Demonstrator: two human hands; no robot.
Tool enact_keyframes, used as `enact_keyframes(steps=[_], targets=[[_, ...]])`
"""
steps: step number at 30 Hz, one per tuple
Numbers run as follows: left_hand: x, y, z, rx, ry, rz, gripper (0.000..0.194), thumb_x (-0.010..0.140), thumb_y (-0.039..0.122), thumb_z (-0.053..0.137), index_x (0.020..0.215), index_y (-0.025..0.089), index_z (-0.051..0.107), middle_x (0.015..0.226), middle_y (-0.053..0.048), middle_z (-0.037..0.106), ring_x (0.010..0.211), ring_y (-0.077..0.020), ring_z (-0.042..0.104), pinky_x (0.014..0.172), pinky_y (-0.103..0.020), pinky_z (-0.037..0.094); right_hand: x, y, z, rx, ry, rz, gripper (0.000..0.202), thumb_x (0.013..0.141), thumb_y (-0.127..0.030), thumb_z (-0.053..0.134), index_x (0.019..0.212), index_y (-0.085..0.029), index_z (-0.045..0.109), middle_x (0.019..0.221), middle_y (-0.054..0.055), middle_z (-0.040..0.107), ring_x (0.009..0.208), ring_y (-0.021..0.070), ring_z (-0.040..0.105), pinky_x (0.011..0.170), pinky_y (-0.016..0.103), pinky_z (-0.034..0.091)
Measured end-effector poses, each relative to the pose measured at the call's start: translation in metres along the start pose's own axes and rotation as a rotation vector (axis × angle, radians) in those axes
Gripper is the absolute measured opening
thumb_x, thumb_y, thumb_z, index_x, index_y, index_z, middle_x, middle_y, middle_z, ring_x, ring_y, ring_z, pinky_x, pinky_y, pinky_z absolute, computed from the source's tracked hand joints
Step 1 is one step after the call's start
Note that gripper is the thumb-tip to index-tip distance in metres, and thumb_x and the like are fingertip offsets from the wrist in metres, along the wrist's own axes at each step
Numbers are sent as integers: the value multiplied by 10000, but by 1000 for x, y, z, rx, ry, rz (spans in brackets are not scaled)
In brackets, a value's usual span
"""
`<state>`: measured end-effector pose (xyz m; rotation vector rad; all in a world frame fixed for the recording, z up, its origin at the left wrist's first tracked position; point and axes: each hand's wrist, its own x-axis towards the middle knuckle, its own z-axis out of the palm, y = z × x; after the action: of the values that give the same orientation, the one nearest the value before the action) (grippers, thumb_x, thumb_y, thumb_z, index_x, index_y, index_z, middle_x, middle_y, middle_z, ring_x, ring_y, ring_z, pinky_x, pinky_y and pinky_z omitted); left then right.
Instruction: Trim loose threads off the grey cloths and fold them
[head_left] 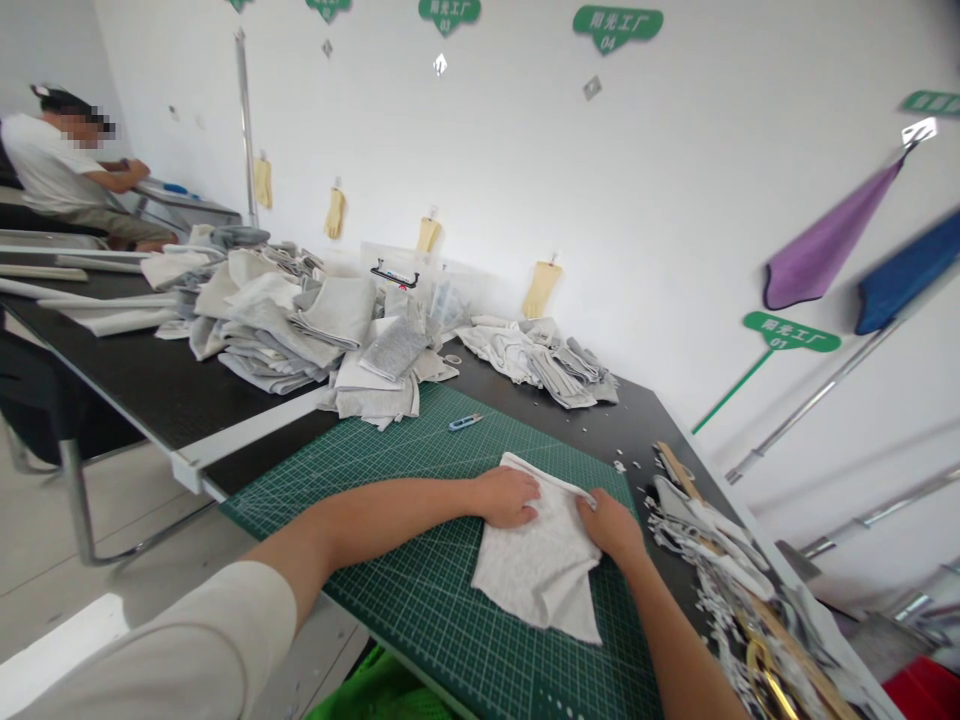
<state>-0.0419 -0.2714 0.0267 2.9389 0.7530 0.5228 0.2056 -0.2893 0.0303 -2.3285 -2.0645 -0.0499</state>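
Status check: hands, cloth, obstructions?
Left hand on light cloth, fingers spread; right hand gripping its upper corner. Cloth on green mat, lower edge rumpled. Blue snips beyond, not touching.

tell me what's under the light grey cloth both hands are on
The green cutting mat shows around the cloth; whatever lies directly beneath is covered.
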Motion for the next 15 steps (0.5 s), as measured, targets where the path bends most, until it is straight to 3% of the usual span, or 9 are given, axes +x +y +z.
enact_keyframes(steps=[6, 15], targets=[[0, -1, 1, 1, -1, 10, 316, 865, 374, 465, 1046, 166, 619, 1178, -96, 618, 1122, -223, 549, 980, -349, 401, 2, 2, -1, 58, -7, 24, 346, 865, -419, 374, 937, -159, 590, 903, 132, 669, 872, 242, 635, 702, 300, 405], [-1, 0, -1, 2, -2, 0, 310, 860, 376, 478, 1039, 166, 619, 1175, -92, 619, 1110, -219, 556, 975, -344, 404, 3, -1, 0, 165, 90, 51, 309, 836, -332, 420, 1049, -151, 550, 947, 132, 659, 893, 224, 621, 734, 283, 385]])
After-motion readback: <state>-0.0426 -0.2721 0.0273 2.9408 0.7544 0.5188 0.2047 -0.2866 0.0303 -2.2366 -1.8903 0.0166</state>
